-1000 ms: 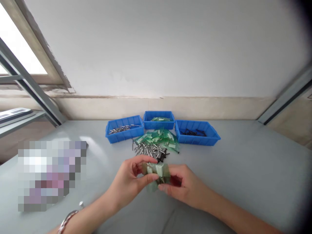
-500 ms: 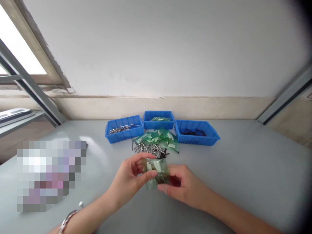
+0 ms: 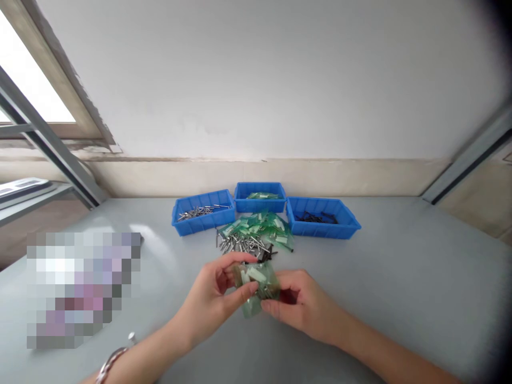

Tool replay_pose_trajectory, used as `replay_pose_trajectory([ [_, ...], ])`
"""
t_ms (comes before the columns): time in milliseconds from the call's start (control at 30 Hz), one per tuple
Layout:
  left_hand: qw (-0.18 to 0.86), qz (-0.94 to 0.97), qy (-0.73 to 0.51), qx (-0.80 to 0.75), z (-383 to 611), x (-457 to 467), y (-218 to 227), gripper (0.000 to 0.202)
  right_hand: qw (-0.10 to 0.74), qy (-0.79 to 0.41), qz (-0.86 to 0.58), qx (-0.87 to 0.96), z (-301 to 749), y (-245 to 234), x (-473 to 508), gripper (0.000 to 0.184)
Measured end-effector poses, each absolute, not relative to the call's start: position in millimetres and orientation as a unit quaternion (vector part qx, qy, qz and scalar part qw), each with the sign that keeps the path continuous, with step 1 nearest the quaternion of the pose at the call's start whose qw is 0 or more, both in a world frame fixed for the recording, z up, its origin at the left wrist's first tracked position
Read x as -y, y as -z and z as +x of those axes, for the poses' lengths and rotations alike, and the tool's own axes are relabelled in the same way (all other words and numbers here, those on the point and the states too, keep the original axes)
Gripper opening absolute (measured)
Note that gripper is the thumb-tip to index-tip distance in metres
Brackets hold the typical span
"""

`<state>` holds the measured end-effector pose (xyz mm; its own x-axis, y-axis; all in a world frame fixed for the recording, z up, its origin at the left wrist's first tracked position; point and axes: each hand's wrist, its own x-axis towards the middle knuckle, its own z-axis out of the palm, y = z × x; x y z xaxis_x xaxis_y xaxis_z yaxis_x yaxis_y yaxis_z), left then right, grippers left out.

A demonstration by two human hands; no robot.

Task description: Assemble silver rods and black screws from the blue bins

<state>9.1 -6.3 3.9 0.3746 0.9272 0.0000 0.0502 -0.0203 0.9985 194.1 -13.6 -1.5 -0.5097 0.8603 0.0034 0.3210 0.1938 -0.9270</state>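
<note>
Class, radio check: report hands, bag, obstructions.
Left hand and right hand gripping green bag. White pieces inside. Loose silver pieces just beyond; no obstruction seen.

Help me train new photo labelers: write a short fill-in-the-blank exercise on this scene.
1. The left hand and right hand hold a see-through bag tinted ____.
2. The blue bins number ____.
3. Dark thin pieces lie in the bin at the row's ____ end.
4. The arm wearing a bracelet is the person's ____ one.

Missing words: green; three; right; left
</note>
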Motion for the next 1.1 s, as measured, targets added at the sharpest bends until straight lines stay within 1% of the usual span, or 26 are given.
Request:
replay_pose_trajectory([
  [233,0.557,0.606,-0.394,-0.41,5.5,9.5,-1.2,0.028,0.266,-0.486,-0.419,0.719,193.6,0.2,13.8,0.015],
  [367,0.554,0.595,-0.401,-0.422,4.7,9.3,-2.7,0.025,0.262,-0.521,-0.404,0.704,193.3,1.1,15.6,0.017],
  [500,0.544,0.599,-0.396,-0.434,4.3,7.0,-6.1,0.028,0.254,-0.559,-0.427,0.664,195.5,0.6,14.1,0.015],
  [633,0.526,0.6,-0.413,-0.439,2.7,2.0,-5.5,0.031,0.259,-0.52,-0.472,0.663,199.7,-5.4,5.4,0.019],
  [800,0.482,0.604,-0.437,-0.46,-2.2,-4.7,-3.2,0.027,0.271,-0.49,-0.509,0.653,198.4,-29.9,-25.3,0.026],
  [933,0.447,0.625,-0.442,-0.463,-4.4,-8.0,-2.2,0.025,0.335,-0.531,-0.502,0.595,191.1,-58.0,-70.9,0.024],
  [1067,0.374,0.676,-0.402,-0.492,-7.8,-12.0,-1.8,0.022,0.343,-0.548,-0.488,0.586,187.8,-71.0,-101.6,0.039],
  [1100,0.346,0.692,-0.384,-0.503,-9.5,-13.7,-1.6,0.021,0.342,-0.548,-0.486,0.588,188.4,-70.8,-102.4,0.041],
])
